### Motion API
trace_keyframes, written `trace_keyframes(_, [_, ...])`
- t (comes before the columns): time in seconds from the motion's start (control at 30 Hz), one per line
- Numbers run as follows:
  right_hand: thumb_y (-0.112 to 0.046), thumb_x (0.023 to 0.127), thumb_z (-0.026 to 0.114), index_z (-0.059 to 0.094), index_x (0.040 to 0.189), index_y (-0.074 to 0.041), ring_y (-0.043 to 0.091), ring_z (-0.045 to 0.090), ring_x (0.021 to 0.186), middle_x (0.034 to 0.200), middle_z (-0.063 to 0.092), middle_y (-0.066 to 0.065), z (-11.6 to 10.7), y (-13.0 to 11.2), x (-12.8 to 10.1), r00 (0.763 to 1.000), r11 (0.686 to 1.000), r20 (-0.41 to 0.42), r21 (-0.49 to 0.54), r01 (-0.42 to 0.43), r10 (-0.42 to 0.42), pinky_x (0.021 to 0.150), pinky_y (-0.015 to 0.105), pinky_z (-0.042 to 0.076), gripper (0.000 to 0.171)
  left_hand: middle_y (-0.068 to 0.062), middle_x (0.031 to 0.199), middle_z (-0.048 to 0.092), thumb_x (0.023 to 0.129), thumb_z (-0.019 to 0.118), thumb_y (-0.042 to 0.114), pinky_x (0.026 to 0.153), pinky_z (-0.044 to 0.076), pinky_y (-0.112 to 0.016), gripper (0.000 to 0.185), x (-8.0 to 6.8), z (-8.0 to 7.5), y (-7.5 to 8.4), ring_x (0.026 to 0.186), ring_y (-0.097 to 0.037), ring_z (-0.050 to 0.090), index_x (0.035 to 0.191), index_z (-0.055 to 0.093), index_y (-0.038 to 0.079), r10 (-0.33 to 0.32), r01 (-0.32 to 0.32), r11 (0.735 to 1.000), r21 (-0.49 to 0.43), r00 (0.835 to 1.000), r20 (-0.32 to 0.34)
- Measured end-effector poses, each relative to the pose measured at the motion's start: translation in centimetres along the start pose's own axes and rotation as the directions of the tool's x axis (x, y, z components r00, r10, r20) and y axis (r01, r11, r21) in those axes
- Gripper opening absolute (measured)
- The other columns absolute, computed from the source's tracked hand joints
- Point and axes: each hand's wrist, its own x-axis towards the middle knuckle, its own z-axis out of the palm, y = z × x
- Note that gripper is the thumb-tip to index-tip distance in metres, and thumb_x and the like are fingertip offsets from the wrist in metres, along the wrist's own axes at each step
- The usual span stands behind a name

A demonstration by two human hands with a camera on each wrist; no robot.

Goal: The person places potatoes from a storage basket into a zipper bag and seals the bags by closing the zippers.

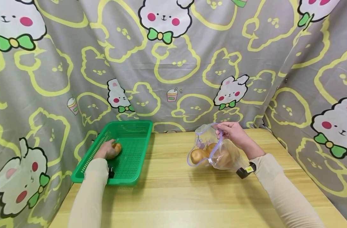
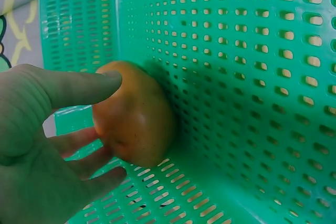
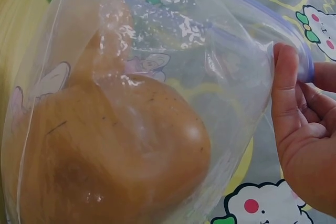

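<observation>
Gripping a potato [image 1: 116, 148] in the green basket [image 1: 133, 164], right hand [image 1: 233, 132] pinching bag [image 1: 216, 152]

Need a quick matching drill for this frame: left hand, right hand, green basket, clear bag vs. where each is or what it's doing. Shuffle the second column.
1. left hand
2. right hand
3. green basket
4. clear bag

a. pinches the bag's rim
b. at the table's left edge
c. has potatoes inside
d. holds a potato in the basket

Pairs: 1-d, 2-a, 3-b, 4-c

Bright, even; wrist views soft
</observation>
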Motion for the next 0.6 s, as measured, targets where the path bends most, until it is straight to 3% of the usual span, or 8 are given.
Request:
trace_keyframes(0.23, [-0.013,0.099,0.050,0.073,0.090,-0.014,0.010,0.061,0.061,0.071,0.063,0.003,0.00,0.17,0.12,1.000,1.000,-0.014,-0.002,-0.013,0.013,0.059,0.024,0.052,0.024,-0.040,0.135,0.030,0.080,0.062,0.006,0.097,0.031,-0.061,0.073,0.33,0.60,-0.70,0.122,-0.056,0.029,0.143,0.027,-0.006,0.051,-0.050,0.998,0.022,0.998,-0.029])
trace_keyframes(0.4, [-0.014,0.099,0.051,0.072,0.091,-0.012,0.010,0.061,0.061,0.071,0.063,0.003,0.07,0.08,0.16,1.000,1.000,-0.017,-0.009,-0.017,0.016,0.059,0.024,0.052,0.023,-0.041,0.135,0.029,0.079,0.064,0.005,0.097,0.031,-0.062,0.074,0.26,0.82,-0.37,0.122,-0.056,0.028,0.142,0.029,-0.009,0.028,-0.026,0.998,0.061,0.999,-0.026])
trace_keyframes(0.6, [-0.014,0.098,0.051,0.064,0.105,0.011,0.011,0.061,0.060,0.071,0.063,0.004,-0.04,-0.01,0.07,1.000,1.000,-0.016,0.013,-0.007,0.007,0.058,0.024,0.052,0.029,-0.040,0.126,0.036,0.079,0.070,0.010,0.090,0.036,-0.061,0.069,0.44,0.66,-0.03,0.114,-0.056,0.034,0.136,0.037,-0.010,0.054,-0.053,0.989,0.135,0.998,-0.007])
